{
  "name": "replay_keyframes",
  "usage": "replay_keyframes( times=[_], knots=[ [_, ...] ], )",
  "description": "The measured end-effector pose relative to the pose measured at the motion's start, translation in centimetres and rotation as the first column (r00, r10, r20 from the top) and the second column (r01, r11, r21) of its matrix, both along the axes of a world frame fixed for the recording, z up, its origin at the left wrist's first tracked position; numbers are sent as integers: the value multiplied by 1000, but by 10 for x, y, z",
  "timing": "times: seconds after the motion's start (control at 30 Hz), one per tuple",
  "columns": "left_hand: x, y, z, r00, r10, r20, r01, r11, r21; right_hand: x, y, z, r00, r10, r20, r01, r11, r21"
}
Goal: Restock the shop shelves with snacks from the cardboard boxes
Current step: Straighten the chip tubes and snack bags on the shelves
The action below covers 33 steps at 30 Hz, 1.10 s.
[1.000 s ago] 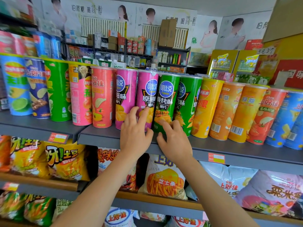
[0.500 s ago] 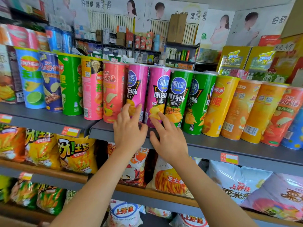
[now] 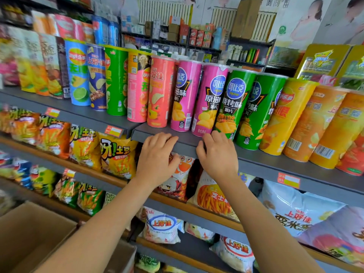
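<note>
Both hands empty, fingers loosely curled: left hand [image 3: 157, 156] and right hand [image 3: 218, 154] sit at the grey shelf [image 3: 262, 164] edge, just below the pink chip cans [image 3: 208, 99].

Left hand [image 3: 156, 160] and right hand [image 3: 218, 157] side by side at the front lip of the grey shelf [image 3: 262, 164], fingers curled over its edge, holding nothing. Just behind the fingertips, two pink chip cans [image 3: 199, 97] upright, green chip cans [image 3: 246, 107] to their right, tilted in the wide lens. Snack bags [image 3: 116, 154] on the shelf below. Open cardboard box [image 3: 33, 233] at lower left.
</note>
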<state>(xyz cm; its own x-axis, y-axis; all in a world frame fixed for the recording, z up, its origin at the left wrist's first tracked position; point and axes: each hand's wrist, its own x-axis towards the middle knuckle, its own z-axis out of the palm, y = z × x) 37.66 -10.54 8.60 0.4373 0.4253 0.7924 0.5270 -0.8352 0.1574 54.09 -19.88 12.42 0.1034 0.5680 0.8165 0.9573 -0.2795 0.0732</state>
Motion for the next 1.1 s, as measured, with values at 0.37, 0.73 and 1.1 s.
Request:
replay_keyframes(
  times=[0.37, 0.73, 1.1],
  knots=[
    [0, -18, -5, 951, 79, -298, -122, 984, -130, -17, -21, -39, 989, -92, -114, 93, 996, 3],
    [-6, -27, 16, 916, 71, -395, -165, 964, -210, -27, -34, -37, 975, -194, -109, 165, 958, -234],
    [-86, 40, 45, 915, -119, -385, 18, 966, -257, -67, -4, -3, 902, -316, -293, 233, 930, -285]
  ],
)
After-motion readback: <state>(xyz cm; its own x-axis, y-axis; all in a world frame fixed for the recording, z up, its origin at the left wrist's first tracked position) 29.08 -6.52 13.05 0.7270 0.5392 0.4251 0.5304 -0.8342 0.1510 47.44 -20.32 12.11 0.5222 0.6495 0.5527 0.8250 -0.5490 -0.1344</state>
